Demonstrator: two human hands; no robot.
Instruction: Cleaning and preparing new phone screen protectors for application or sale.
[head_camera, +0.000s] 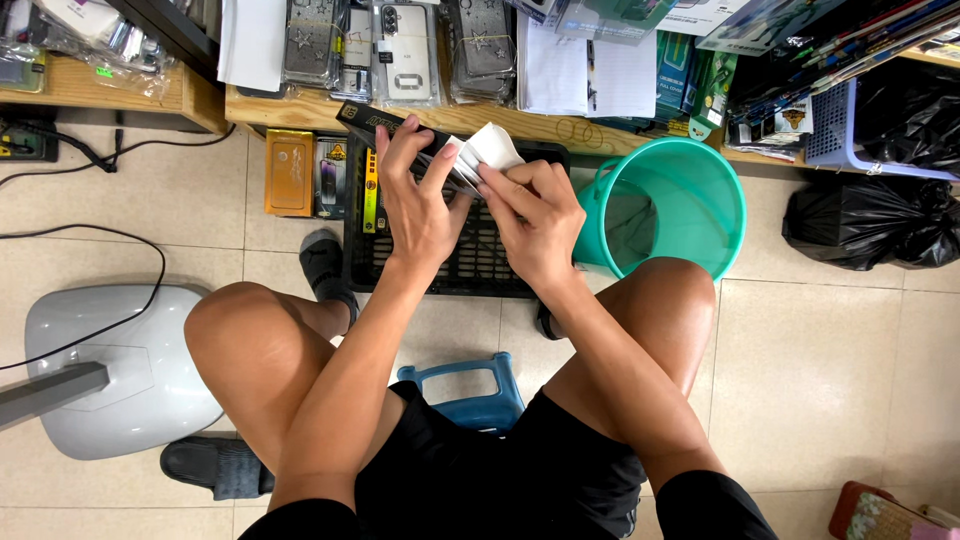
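Seen from above, largest first: teal bucket as landmark, open-mouthed on pale tiles; black slatted crate just left of the bucket; blue stool nearer the body than the bucket, between the knees. Over the crate, level with the bucket's left rim: long black box, long axis running from upper left down toward the bucket, gripped along its lower edge by left hand, fingers curled closed around it. Smallest: white folded sheet at the box's bucket-side end, pinched by right hand, the hand nearer the bucket.
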